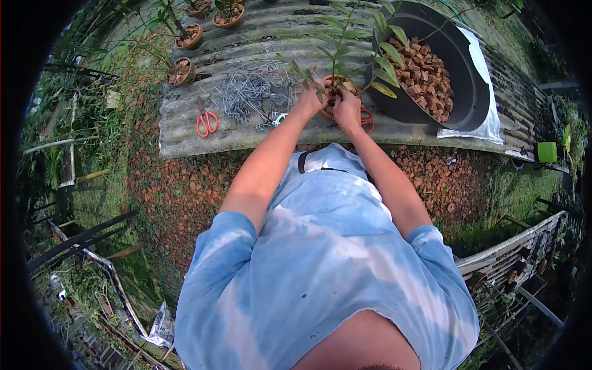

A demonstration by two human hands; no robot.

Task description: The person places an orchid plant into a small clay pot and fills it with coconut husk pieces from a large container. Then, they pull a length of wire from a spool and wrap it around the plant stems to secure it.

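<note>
A leafy green plant point(337, 55) stands upright in a small pot point(327, 113) in front of me, near the front edge of the corrugated sheet. My left hand point(311, 98) is closed around the left side of this pot. On the other side, my right hand point(347, 110) has its fingers bent in at the base of the stem, over the brown chunks in the pot. Its fingertips are partly hidden, so what they pinch cannot be made out. Red-handled scissors point(368, 121) lie beside my right wrist, partly covered by it.
A large black tub point(468, 92) holding brown chunks point(425, 80) stands at right on a white bag point(484, 131). Tangled wire hangers point(253, 89) and other red-handled scissors point(206, 122) lie at left. Several potted plants point(190, 37) stand farther back on the corrugated sheet point(271, 140).
</note>
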